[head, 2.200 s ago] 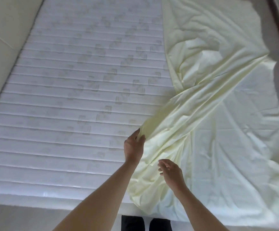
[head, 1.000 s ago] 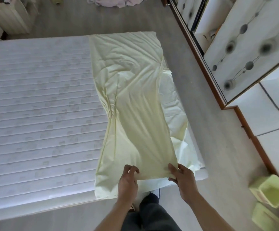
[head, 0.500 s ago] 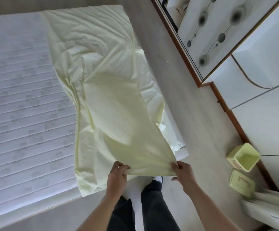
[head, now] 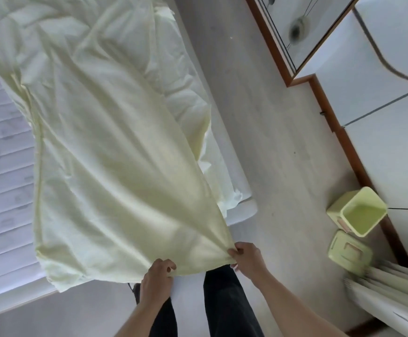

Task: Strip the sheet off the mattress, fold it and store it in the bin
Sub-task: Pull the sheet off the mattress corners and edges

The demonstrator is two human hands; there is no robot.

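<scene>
A pale yellow sheet (head: 105,154) lies folded lengthways along the right side of the white ribbed mattress (head: 1,171). Its near end is lifted off the bed and pulled taut toward me. My left hand (head: 158,276) pinches the near edge of the sheet, and my right hand (head: 245,259) grips the near right corner. A light green bin (head: 358,210) stands open on the floor at the right, by the wardrobe. Its green lid (head: 349,251) lies flat on the floor just in front of it.
A wardrobe (head: 380,98) with a brown wooden frame and white doors runs along the right wall. Pale curtains (head: 397,295) hang at the lower right, beside the lid. A strip of grey floor (head: 271,142) separates bed and wardrobe. My dark-trousered legs (head: 225,305) stand at the bed's foot.
Both hands carried the sheet's edge over to the right, folding it lengthways, then drew the near end back toward me. The view swung right, bringing the bin and lid closer.
</scene>
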